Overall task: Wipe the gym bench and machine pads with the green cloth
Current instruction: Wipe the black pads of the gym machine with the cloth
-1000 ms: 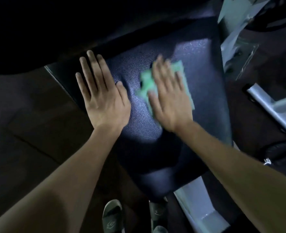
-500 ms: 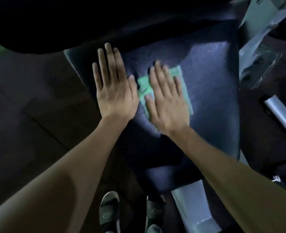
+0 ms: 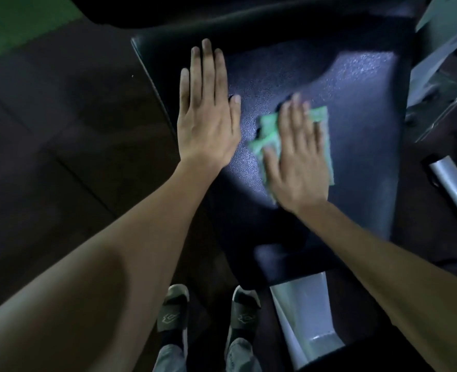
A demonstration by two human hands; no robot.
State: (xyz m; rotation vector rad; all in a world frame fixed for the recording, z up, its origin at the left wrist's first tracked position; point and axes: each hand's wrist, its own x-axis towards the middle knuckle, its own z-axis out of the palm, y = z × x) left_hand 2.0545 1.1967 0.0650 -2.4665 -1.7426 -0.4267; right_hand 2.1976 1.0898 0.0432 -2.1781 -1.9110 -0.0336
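A black textured bench pad [image 3: 361,84] fills the middle of the head view, lit by a bright patch. My right hand [image 3: 297,159] lies flat on the green cloth [image 3: 269,132] and presses it onto the pad; the cloth's edges stick out to the left of and beyond the fingers. My left hand [image 3: 206,114] rests flat on the pad's left part, fingers together and straight, holding nothing. A gap of bare pad separates the two hands.
The bench's pale metal base [image 3: 302,318] stands below the pad at the near right. A silver frame tube [image 3: 452,189] and more metal parts [image 3: 442,92] lie to the right. My two sandalled feet [image 3: 173,310] stand on the dark floor [image 3: 61,157].
My right hand has slid the cloth to the right, away from my left hand, which stays flat on the pad. The view has shifted, so the pad sits further right.
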